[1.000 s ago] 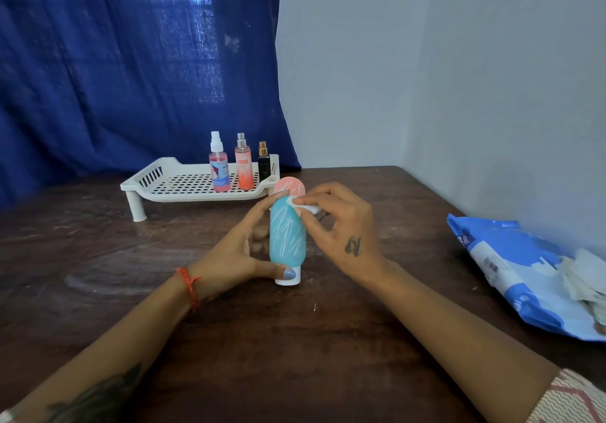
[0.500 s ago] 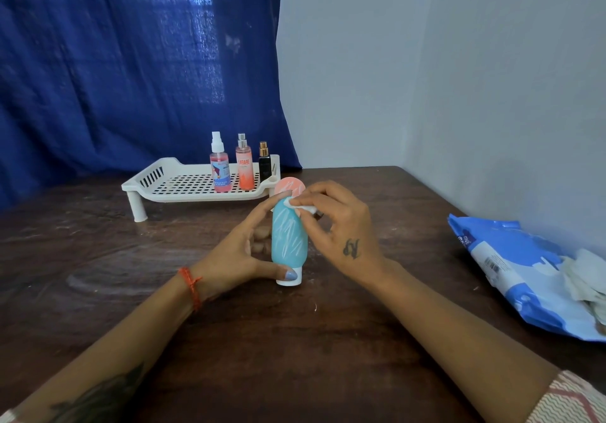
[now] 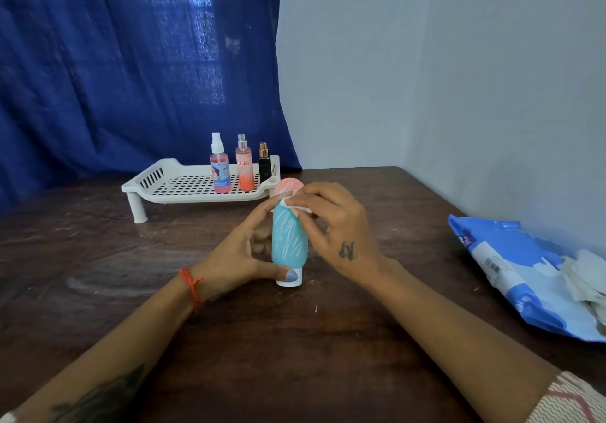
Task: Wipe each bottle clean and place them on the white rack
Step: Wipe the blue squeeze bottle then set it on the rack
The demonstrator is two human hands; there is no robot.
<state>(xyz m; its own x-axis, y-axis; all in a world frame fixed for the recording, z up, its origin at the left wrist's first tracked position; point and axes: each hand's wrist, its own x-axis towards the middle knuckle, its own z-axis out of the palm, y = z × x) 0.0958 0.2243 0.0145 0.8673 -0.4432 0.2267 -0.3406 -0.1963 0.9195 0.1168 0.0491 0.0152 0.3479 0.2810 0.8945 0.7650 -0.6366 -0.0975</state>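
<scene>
A teal tube bottle (image 3: 288, 242) with a pink end stands on its white cap in the middle of the dark wooden table. My left hand (image 3: 242, 252) grips it, thumb near the cap and fingers behind. My right hand (image 3: 334, 225) pinches a small white wipe (image 3: 296, 205) against the tube's upper part. Behind stands the white rack (image 3: 183, 189), carrying a pink spray bottle (image 3: 219, 173), an orange-pink mist bottle (image 3: 244, 170) and a small black bottle (image 3: 264, 163) at its right end.
A blue and white pack of wipes (image 3: 511, 265) lies at the table's right edge beside the wall, with crumpled used wipes (image 3: 583, 278) on it. A blue curtain hangs behind the rack.
My right hand with the wipe has shifted slightly on the upper part of the tube. The tube and my left hand have stayed in place.
</scene>
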